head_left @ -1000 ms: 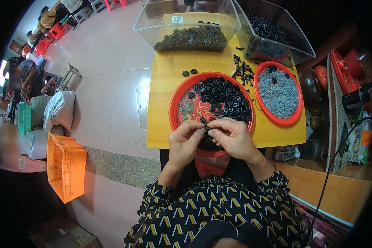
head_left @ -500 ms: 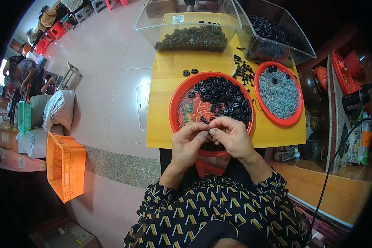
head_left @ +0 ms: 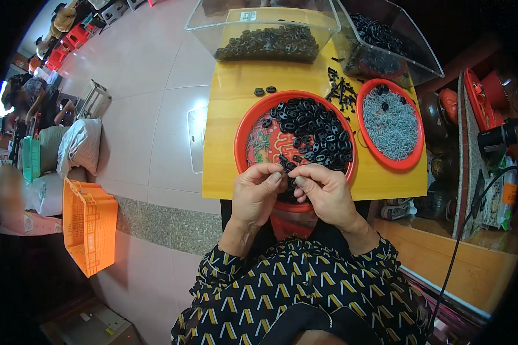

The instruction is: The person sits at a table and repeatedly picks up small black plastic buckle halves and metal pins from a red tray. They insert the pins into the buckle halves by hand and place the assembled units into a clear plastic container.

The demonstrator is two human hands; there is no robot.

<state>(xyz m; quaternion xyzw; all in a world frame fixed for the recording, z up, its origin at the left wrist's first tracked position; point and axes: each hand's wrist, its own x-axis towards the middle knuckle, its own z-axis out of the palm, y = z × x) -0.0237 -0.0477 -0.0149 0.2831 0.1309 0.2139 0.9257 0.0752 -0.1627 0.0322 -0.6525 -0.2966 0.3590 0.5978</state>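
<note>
My left hand [head_left: 256,193] and my right hand [head_left: 330,194] meet over the near edge of a round red tray [head_left: 239,138]. Thumb and forefinger of each are pinched together, fingertips almost touching. Whatever they hold is small and mostly hidden; a dark bit shows between the fingertips. Many small black oval pieces with two holes [head_left: 311,123] lie heaped in the tray, mostly toward its right side. To the right, a second red tray [head_left: 363,135] holds a pile of small silvery metal pieces [head_left: 389,126], with a few black pieces on top.
Two clear plastic bins [head_left: 265,46] [head_left: 385,49] of black parts stand at the table's far side. Black screw-like pieces [head_left: 342,93] and two black ovals [head_left: 265,91] lie on the yellow table [head_left: 221,167]. An orange crate [head_left: 89,227] and sacks [head_left: 82,146] are on the left.
My hands stay pinched close together, with the fingertips shifted slightly. The whole view has tilted a little. A blurred person has appeared at the left edge.
</note>
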